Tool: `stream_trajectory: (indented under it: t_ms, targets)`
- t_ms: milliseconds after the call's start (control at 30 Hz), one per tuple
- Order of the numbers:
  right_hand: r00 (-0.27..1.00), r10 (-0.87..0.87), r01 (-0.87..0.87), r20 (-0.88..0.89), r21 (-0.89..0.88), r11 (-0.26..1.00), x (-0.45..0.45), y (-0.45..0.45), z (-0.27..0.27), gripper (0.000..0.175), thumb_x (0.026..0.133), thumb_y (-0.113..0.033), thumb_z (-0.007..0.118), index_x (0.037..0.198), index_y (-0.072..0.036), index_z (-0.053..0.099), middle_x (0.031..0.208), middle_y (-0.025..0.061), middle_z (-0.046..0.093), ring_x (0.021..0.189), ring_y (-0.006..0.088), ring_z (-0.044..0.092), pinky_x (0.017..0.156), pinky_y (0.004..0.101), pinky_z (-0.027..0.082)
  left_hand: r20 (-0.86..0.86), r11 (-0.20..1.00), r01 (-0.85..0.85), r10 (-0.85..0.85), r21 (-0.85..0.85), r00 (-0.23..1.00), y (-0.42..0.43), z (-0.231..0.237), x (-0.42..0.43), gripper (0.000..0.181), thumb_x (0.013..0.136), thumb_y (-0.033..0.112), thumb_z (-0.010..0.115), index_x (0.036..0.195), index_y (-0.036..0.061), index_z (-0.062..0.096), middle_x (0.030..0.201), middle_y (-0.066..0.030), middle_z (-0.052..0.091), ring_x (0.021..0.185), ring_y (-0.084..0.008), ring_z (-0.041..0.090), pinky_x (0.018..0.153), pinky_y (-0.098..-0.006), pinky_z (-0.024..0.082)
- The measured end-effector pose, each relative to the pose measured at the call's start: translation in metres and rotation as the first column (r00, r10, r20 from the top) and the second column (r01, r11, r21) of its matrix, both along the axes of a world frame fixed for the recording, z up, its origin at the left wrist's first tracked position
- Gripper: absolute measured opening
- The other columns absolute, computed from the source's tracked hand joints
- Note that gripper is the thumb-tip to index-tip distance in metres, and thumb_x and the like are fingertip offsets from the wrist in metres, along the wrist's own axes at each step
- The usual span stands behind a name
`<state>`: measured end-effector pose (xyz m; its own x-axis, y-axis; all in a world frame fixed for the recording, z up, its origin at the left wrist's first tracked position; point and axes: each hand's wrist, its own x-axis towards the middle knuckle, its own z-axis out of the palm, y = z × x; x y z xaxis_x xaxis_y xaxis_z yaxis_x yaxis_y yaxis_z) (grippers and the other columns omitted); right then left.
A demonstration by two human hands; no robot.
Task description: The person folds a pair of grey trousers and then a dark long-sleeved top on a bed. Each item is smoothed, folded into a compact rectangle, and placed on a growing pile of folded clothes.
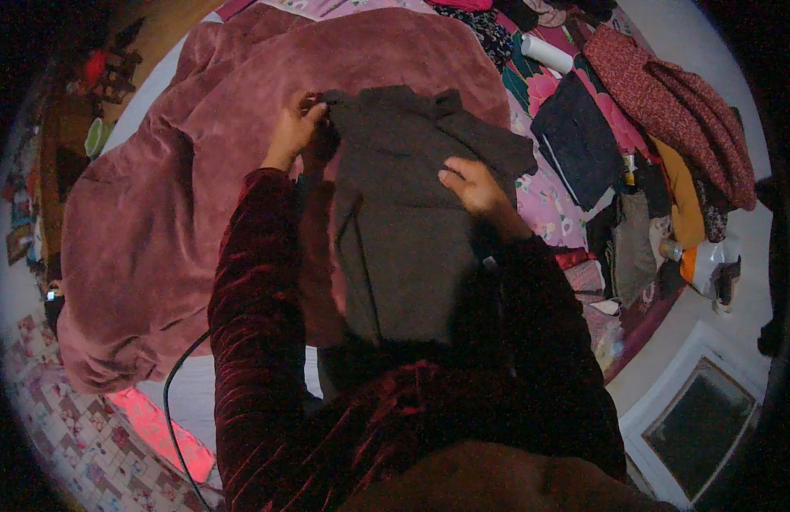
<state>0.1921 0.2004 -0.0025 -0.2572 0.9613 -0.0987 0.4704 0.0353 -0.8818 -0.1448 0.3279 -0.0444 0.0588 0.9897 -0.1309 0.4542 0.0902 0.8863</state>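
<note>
A dark grey-brown garment (407, 166) with a collar and sleeves lies spread before me on a dusty pink plush blanket (241, 83). My left hand (302, 125) pinches the garment's upper left corner between thumb and fingers. Over the garment's right part is my right hand (475, 185), with its fingers slightly bent and apart, resting on or just above the cloth; it grips nothing that I can see. The lower end of the garment runs into dark shadow near my body.
To the right lie a folded dark cloth (577, 141), a white roll (547, 54), a patterned reddish garment (670, 109) and a mustard cloth (679, 192). A black cable (167, 397) curves at lower left beside a bright pink cloth (164, 432). A white-framed panel (699, 422) stands at lower right.
</note>
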Motion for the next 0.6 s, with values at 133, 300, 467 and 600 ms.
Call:
stream_trajectory:
  t_ms: [133, 300, 467, 600]
  targets:
    - [0.996, 0.079, -0.069, 0.051, -0.178, 0.982, 0.011, -0.013, 0.012, 0.026, 0.096, -0.021, 0.06, 0.091, 0.004, 0.061, 0.08, 0.0192, 0.059, 0.077, 0.0253, 0.06, 0.073, 0.037, 0.045, -0.053, 0.999, -0.028, 0.028, 0.016, 0.998, -0.002, 0.006, 0.001, 0.032, 0.093, 0.021, 0.067, 0.121, 0.005, 0.065, 0.111, -0.0085, 0.069, 0.108, -0.0197, 0.062, 0.092, -0.034, 0.049]
    - [0.997, 0.063, -0.061, 0.039, -0.047, 0.997, 0.009, -0.024, 0.007, 0.03, 0.096, -0.024, 0.059, 0.087, 0.004, 0.059, 0.079, 0.0219, 0.057, 0.075, 0.0338, 0.058, 0.07, 0.0417, 0.044, -0.143, 0.989, 0.149, -0.15, -0.014, 0.978, -0.071, 0.031, 0.018, 0.046, 0.089, 0.031, 0.067, 0.127, 0.0058, 0.06, 0.114, -0.0155, 0.069, 0.105, -0.0293, 0.067, 0.089, -0.0389, 0.051]
    - [0.997, 0.0, -0.004, 0.082, 0.044, 0.999, 0.0, -0.027, -0.001, 0.031, 0.095, -0.026, 0.06, 0.089, 0.004, 0.06, 0.085, 0.0227, 0.061, 0.082, 0.0394, 0.06, 0.073, 0.0438, 0.046, -0.559, 0.967, 0.254, -0.23, -0.035, 0.797, -0.164, 0.057, 0.041, 0.065, 0.081, 0.036, 0.077, 0.135, 0.0078, 0.053, 0.127, -0.0195, 0.062, 0.114, -0.0351, 0.062, 0.096, -0.0446, 0.049]
    - [0.992, -0.052, 0.038, 0.112, 0.122, 0.992, -0.005, -0.033, -0.001, 0.029, 0.094, -0.026, 0.062, 0.098, 0.003, 0.063, 0.094, 0.0226, 0.065, 0.09, 0.0401, 0.063, 0.079, 0.0425, 0.049, -0.535, 0.983, 0.176, -0.126, 0.043, 0.835, -0.197, 0.052, 0.049, 0.062, 0.082, 0.027, 0.072, 0.137, 0.0091, 0.048, 0.122, -0.0196, 0.062, 0.108, -0.0372, 0.063, 0.089, -0.0473, 0.05]
